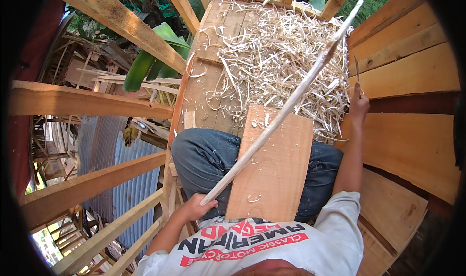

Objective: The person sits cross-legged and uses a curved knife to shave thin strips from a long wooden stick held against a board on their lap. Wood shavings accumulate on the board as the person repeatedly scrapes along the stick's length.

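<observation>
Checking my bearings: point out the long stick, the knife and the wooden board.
Long stick (279,117): head view, middle of shaft.
Knife (357,69): head view, on the blade.
Wooden board (274,176): head view, bare upper face.

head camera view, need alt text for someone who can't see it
A person's left hand grips the near end of a long pale stick slanting across a board on their lap, while the right hand holds a knife out to the side. Curled wood shavings cover much of the plank floor ahead.
</observation>
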The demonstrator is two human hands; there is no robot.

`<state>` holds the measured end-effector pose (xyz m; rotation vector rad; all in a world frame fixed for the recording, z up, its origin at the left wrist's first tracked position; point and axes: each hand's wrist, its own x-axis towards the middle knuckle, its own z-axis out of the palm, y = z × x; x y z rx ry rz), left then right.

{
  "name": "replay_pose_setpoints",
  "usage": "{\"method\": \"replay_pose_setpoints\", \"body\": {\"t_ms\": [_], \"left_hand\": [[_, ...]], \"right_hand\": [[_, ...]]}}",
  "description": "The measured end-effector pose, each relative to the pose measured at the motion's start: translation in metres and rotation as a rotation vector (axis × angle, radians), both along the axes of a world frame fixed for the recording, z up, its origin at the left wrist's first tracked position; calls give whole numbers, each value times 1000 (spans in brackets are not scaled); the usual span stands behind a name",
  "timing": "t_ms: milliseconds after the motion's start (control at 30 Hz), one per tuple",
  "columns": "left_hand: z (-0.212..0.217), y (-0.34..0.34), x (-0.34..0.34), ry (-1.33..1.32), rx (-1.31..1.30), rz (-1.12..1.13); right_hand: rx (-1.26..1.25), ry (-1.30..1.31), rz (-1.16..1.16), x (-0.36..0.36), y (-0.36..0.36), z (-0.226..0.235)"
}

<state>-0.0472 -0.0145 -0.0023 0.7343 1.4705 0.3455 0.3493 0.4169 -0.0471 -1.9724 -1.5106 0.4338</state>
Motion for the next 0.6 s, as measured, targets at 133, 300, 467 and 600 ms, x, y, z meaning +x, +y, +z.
{"method": "replay_pose_setpoints", "body": {"t_ms": [133,300,467,600], "left_hand": [[2,-2,2,-30,-80,50],[6,-2,12,53,71,76],[14,1,22,244,248,-2],[26,5,34,381,280,-11]], "right_hand": [[82,263,135,-31,-60,4],[54,-43,337,-71,-104,12],[18,-109,502,-90,-116,22],[35,-257,563,-99,-127,39]]}}
